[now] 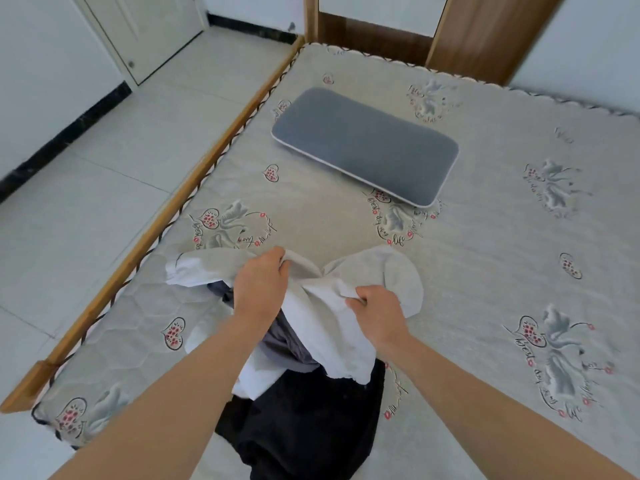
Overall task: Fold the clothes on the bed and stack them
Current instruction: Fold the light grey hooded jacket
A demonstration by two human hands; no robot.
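Note:
A light grey-and-white garment [381, 275] is bunched over a pile of clothes near the bed's front edge. My left hand [261, 282] grips a fold of it at the top. My right hand [379, 306] pinches its cloth a little lower and to the right. Under it lie a dark grey garment [280, 344] and a black garment [304, 420], both crumpled. A white piece [256, 379] shows beneath my left forearm.
The patterned mattress [485, 258] stretches ahead and to the right. A grey pillow [363, 143] lies toward the far side. A wooden bed rail [145, 237] runs along the left, with tiled floor [86, 188] beyond it. A wooden headboard [374, 36] stands at the back.

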